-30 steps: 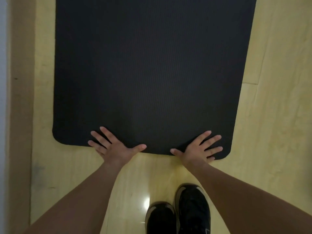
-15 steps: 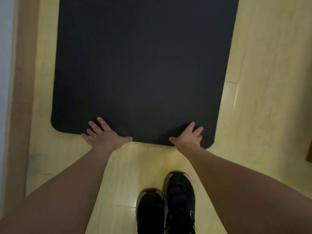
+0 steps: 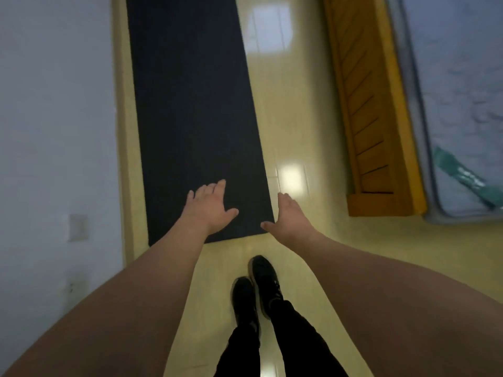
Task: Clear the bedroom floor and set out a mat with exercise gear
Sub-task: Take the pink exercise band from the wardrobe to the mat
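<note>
Here, in the head view, a black mat [image 3: 196, 118] lies unrolled flat on the glossy yellow floor [image 3: 299, 137], running lengthwise away from the person, close beside a pale wall [image 3: 54, 104] on the left. The left hand [image 3: 209, 208] is over the mat's near end, its fingers [image 3: 217, 186] released and loosely spread, grasping nothing; whether the palm touches the mat cannot be told. The right hand [image 3: 291, 219] is at the mat's near right corner, fingers relaxed and empty, thumb pointing toward the corner. Two black shoes [image 3: 255, 289] stand on the floor just short of the mat's near edge. To the right, well apart from the mat, is a wooden bed frame [image 3: 373, 118] carrying a mattress [image 3: 462, 104].
</note>
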### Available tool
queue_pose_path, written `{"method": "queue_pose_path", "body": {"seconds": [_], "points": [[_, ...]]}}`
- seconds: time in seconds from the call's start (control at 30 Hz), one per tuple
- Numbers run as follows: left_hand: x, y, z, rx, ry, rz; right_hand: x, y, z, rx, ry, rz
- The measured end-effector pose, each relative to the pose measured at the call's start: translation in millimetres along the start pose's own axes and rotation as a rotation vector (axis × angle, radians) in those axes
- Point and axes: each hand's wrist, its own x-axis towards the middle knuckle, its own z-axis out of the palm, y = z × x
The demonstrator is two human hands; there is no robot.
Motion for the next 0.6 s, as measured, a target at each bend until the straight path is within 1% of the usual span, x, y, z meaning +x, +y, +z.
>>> {"method": "queue_pose_path", "body": {"seconds": [0.07, 0.13, 0.23, 0.3, 0.4, 0.47, 0.6], "points": [[-50, 28, -46, 0.021, 0.025, 0.046, -58, -2, -35, 0.033, 0.042, -0.017], [-100, 61, -84, 0.087, 0.086, 0.085, -114, 6, -68, 0.067, 0.091, -0.024], [-148, 107, -116, 0.168, 0.165, 0.159, -169, 30, -110, 0.133, 0.149, -0.042], [-176, 146, -131, 0.239, 0.183, 0.219, -206, 58, -143, 0.172, 0.177, -0.025], [-203, 224, -138, 0.295, 0.194, 0.301, -253, 125, -190, 0.199, 0.235, 0.018], [-212, 289, -131, 0.334, 0.210, 0.363, -283, 181, -219, 0.219, 0.301, 0.059], [-224, 428, -103, 0.419, 0.196, 0.486, -331, 295, -268, 0.265, 0.368, 0.149]]}}
